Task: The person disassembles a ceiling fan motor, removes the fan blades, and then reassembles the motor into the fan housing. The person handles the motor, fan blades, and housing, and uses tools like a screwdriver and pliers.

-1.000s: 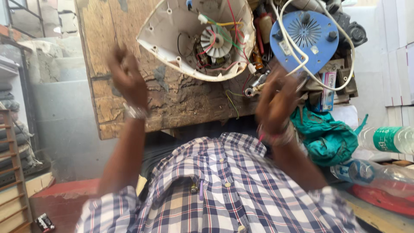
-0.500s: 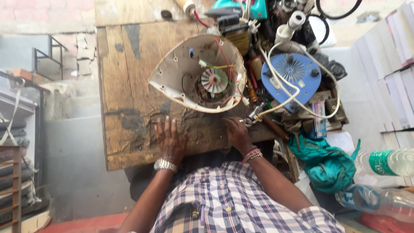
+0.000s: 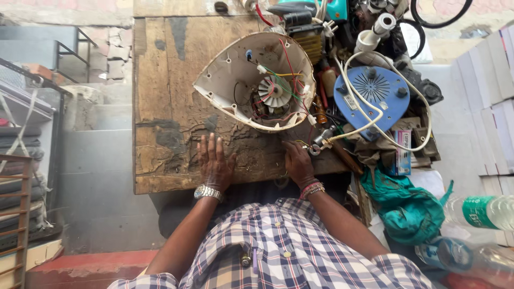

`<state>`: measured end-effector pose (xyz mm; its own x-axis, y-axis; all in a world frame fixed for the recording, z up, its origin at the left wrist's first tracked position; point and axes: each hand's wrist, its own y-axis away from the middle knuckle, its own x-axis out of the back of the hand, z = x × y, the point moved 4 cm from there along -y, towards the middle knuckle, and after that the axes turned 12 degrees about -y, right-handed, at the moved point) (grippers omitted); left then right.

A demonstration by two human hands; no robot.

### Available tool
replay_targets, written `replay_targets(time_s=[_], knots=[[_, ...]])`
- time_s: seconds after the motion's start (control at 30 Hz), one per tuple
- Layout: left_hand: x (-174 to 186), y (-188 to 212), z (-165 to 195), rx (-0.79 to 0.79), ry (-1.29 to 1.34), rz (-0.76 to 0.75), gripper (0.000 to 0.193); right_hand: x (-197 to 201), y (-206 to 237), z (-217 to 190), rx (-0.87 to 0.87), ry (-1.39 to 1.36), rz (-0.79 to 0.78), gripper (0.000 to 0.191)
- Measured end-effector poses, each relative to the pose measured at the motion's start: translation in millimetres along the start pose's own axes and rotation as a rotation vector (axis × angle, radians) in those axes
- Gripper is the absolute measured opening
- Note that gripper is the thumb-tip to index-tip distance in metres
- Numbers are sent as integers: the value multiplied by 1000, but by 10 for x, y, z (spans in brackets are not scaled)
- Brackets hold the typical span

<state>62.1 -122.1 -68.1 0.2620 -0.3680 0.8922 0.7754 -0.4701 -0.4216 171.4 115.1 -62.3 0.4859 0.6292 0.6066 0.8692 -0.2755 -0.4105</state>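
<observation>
Both hands, left [image 3: 216, 166] and right [image 3: 298, 165], lie flat and released on the worn wooden bench [image 3: 160, 107] beside a cream plastic housing [image 3: 225, 80].

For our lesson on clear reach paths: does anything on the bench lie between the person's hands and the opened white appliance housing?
Nothing visible does. The left hand lies flat on bare wooden bench just short of the white housing. The right hand rests near its rim, with only loose wires and a small metal part beside it.

- A blue round fan housing [image 3: 376, 96] with a white cord looped around it, among clutter.
- A teal cloth [image 3: 408, 206] crumpled at the right.
- Two clear plastic bottles [image 3: 484, 212] beside it.
- Grey steps [image 3: 101, 107] at the left.
</observation>
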Motion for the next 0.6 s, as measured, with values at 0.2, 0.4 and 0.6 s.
replay_targets(time_s=[0.2,0.4,0.6], knots=[[-4,-38,69,-21,4,-23,66,59,30,36,-11,-9,29,36],[-68,-5,99,-27,43,5,45,55,92,150,-8,-32,32,32],[-83,22,88,-7,-11,-53,15,25,123,189,-26,-37,29,30]])
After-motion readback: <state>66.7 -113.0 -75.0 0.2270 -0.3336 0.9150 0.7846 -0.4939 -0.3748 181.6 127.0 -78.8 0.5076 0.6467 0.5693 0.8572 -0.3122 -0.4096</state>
